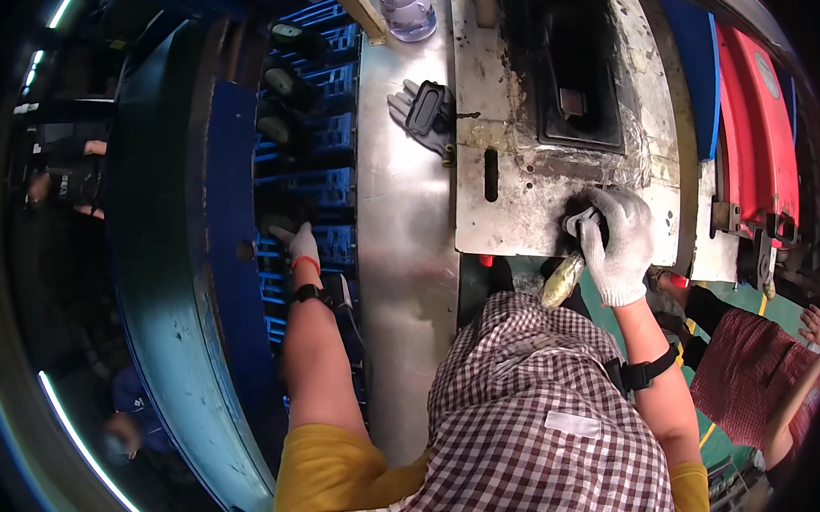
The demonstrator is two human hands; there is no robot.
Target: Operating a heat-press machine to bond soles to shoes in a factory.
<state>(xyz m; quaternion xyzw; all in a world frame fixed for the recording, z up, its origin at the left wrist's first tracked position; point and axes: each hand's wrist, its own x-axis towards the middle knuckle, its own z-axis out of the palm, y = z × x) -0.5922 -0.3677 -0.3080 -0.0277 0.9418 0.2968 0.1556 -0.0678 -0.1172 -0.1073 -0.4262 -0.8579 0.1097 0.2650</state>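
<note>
My left hand (298, 242), in a pale glove, reaches over a blue slatted rack (334, 188) at the left. One finger stretches out to the left beside a dark rounded piece (284, 214), perhaps a shoe part; whether it touches the piece is unclear. My right hand (620, 236), in a white knitted glove, is closed around a tool at the front edge of a stained metal plate (501, 223). The tool's handle (562, 283), wrapped in yellowish tape, sticks out toward my apron. A dark, partly grey part shows by my fingers; its kind is hidden.
On the steel table strip (402, 284) lie a grey glove (404, 105) and a black oval frame (426, 109). Behind them stands a clear purple bottle (406, 10). A dark recessed block (581, 126) sits on the plate. Right are a red machine (757, 117) and another person (745, 373).
</note>
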